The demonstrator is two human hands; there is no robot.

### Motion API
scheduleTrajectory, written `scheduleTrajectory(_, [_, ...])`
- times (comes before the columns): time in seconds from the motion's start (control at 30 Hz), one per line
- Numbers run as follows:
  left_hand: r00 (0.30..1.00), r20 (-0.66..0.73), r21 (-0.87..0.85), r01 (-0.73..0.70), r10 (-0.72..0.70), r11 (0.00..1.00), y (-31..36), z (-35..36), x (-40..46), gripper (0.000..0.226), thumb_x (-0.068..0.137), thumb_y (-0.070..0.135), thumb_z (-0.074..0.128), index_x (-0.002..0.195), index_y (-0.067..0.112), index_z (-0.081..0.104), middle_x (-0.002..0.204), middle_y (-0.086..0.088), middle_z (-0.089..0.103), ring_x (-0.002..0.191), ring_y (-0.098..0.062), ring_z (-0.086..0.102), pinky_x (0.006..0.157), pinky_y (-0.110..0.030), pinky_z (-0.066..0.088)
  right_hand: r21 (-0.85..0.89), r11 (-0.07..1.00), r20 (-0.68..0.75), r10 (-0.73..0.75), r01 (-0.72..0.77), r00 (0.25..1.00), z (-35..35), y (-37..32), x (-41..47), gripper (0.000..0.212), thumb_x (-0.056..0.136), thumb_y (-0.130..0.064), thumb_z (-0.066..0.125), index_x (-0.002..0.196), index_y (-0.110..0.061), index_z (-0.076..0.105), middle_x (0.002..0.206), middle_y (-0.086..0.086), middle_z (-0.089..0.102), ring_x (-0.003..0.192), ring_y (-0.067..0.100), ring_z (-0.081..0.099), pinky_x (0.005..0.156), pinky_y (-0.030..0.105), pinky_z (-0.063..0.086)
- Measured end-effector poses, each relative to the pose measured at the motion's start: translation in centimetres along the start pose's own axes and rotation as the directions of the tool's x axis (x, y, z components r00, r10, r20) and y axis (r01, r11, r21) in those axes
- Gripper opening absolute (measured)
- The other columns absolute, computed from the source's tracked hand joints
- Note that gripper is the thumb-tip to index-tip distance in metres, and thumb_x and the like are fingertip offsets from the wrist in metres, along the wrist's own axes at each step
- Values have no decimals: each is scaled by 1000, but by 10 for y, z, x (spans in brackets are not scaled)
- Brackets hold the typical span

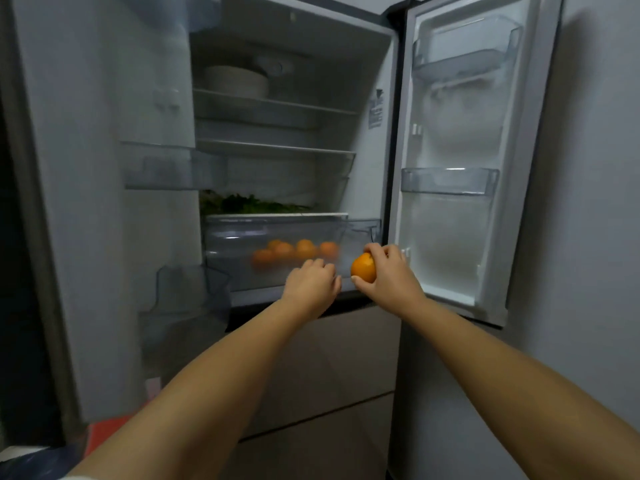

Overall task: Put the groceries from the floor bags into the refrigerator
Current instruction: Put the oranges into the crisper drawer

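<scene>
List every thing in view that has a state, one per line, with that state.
Left door: open, its bins look empty.
Right door: open, its bins look empty.
Crisper drawer: holds several oranges.
Shelf above the drawer: leafy greens lie on it.
Top shelf: stacked bowls sit on it.
Right hand: grip closed on one orange.
Left hand: at the drawer front; grip unclear.

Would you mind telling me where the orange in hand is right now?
The orange is gripped in the right hand, just right of the clear crisper drawer front.
</scene>
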State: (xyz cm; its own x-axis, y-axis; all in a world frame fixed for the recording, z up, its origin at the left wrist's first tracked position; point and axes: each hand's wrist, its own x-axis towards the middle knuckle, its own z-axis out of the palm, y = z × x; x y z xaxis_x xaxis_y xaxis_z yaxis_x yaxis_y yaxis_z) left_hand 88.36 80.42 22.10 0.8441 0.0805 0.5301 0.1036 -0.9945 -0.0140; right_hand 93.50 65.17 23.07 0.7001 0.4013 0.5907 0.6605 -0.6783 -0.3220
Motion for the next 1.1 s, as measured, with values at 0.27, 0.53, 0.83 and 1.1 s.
scheduleTrajectory(0.27, [974,-147,98,188,-172,977,-38,46,125,32,97,34,40,120,15,52,121,-7,52,115,-26,47,90,-38,40,143,977,9,-160,157,987,35,50,161,58,83,-37,68,132,-20,43,126,11,42,120,31,42,98,40,40])
scheduleTrajectory(0.53, [919,-303,238,328,-251,914,-101,77,162,39,95,37,35,116,15,58,115,-7,61,112,-25,55,98,-40,38,227,940,14,-265,256,964,79,29,272,58,83,-39,68,131,-20,42,128,14,40,120,34,42,97,40,40])
scheduleTrajectory(0.83, [825,-561,329,298,-69,896,-127,106,172,32,92,35,41,98,16,66,91,-3,65,88,-24,62,86,-34,34,233,947,571,-318,222,757,137,-32,345,46,86,-35,65,122,-10,52,108,9,56,91,26,61,76,38,55])
scheduleTrajectory(1.1, [780,-625,365,302,-9,880,-136,116,175,34,92,34,41,102,15,67,95,-3,66,93,-21,53,89,-36,33,16,975,971,-69,223,230,186,-37,367,18,95,-18,52,91,-3,60,94,13,61,84,26,64,71,37,58])
